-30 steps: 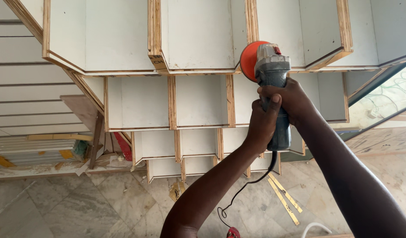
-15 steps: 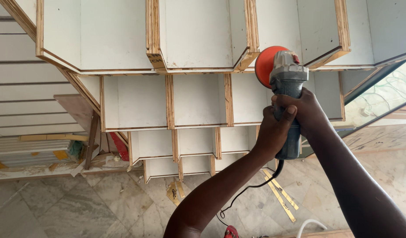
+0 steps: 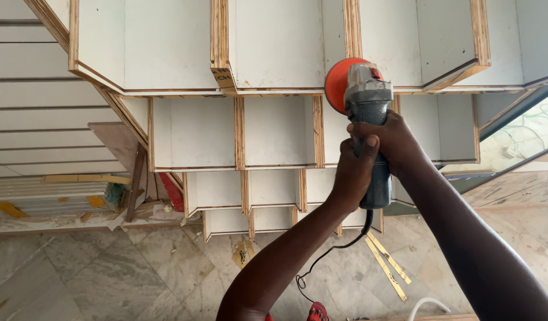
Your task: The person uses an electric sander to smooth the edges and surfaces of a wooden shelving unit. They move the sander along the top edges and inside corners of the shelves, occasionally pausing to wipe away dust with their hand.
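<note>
We are gripping a grey angle grinder (image 3: 369, 128) in both hands, left hand (image 3: 352, 175) and right hand (image 3: 393, 139) clenched around its body, its orange disc (image 3: 336, 83) meeting the white stepped plywood-edged panels (image 3: 274, 128). Below, a marble floor (image 3: 107, 273) is carrying wood offcuts (image 3: 387, 261).

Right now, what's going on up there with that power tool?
A person grips a grey corded angle grinder with an orange sanding disc in both hands: left hand and right hand wrapped around its body. The disc sits at a plywood edge of the stacked white-faced shelf units. Its black cord dangles over the marble-patterned floor.
</note>
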